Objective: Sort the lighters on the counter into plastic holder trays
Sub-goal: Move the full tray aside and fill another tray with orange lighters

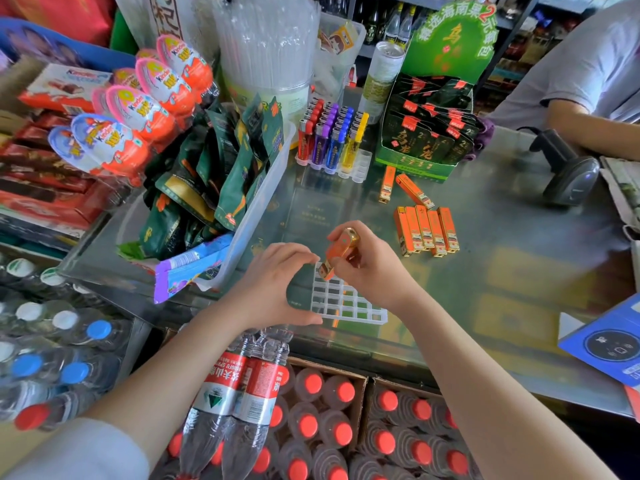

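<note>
An orange lighter (337, 251) is pinched in the right hand (367, 268), tilted, its lower end just above the far corner of the empty white tray (349, 304). This tray is steadied at its left edge by the left hand (277, 285), thumb and fingers curled around it. No lighter is seated in this tray yet. To the right of the tray, five orange lighters (427, 230) lie in a row, and two more (403, 188) beyond them. Far behind the tray, a second holder (332, 161) is nearly filled with coloured lighters (329, 133)
</note>
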{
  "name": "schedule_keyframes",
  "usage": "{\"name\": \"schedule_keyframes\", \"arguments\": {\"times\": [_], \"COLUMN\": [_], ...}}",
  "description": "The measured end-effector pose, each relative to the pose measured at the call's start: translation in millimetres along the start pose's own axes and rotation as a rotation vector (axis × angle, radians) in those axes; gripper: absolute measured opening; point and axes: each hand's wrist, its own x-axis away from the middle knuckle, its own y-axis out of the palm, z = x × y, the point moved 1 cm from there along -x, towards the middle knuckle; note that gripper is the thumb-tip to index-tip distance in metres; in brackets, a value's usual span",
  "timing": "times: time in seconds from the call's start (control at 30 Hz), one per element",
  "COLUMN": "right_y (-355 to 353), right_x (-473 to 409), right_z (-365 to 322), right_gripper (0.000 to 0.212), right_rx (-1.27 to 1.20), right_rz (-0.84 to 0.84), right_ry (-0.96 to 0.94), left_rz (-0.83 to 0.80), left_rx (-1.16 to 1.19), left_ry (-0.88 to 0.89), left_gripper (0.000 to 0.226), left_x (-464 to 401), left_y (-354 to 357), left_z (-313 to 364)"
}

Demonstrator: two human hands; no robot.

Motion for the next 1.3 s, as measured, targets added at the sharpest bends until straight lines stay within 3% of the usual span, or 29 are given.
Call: {"name": "schedule_keyframes", "arguments": {"times": [0.23,0.43,0.77,0.9,0.97,1.1,1.3], "right_y": [-8.1,-4.4,17.3,1.8,-10.6,-33.5,-47.4], "right_x": [-13.1,-11.7,1.5,-6.5,-13.8,-44.0,-100.6], "right_z": [-0.2,9.5,10.6,20.7,26.7,35.0,43.0], "right_gripper": [0.019,0.010,0.006,0.021,0.024,0.019,0.028], "right_rx": [0.155,0.055,0.364,0.393,0.333,0.368,0.720], "right_rz": [-0.056,0.037,0.173,0.029,0.112,0.450,0.376], "right_ry": [-0.211,-0.194,-0.261,-0.190,-0.160,-0.003,0.257], "left_rz": [-0.007,0.014,0.055,0.069,0.078,0.113,0.140], "left_rx": [-0.003,-0.011,-0.007,0.102,0.084,0.044,0.023], "left_ry": [-0.025,-0.020,-0.059,-0.089,-0.122,-0.144,-0.115], "left_gripper": [0.083,0.085,0.087,0.084,0.080,0.082,0.084], "left_x": [-1.9,-1.5,-2.7,-8.6,-14.0,-20.8,-24.4], "left_y": [0.2,1.2,3.2,-1.0,-5.8,-9.6,-5.1], "left_z": [0.8,0.0,9.6,12.1,7.4,-4.2,-8.0]}}
